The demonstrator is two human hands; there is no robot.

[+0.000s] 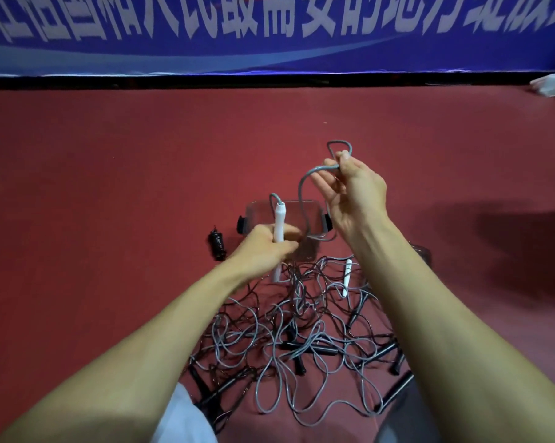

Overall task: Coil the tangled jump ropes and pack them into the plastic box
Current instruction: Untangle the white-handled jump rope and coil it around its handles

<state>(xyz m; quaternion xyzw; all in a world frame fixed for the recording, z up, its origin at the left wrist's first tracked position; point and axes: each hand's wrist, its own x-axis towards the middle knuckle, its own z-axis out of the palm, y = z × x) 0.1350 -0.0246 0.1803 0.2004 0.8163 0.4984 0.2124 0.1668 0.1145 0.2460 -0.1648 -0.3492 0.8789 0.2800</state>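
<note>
- Left of centre: a small black coiled bundle (217, 246) on the red floor (110, 187), just beside the clear plastic box (257, 209).
- Left hand (263, 251): fingers clamped round a white handle (280, 215) that stands nearly upright in front of the box.
- Thin grey rope (304, 180) arcs up and right from there.
- Right hand (356, 199), higher in frame: fingers pinch a loop of it. I'd guess that loop comes back left to the handle.
- Bottom centre: the rest is a grey-and-black tangle (301, 330).

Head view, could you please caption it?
Left hand grips white plastic handle; right hand holds grey cord loop; clear plastic box beyond.
</note>
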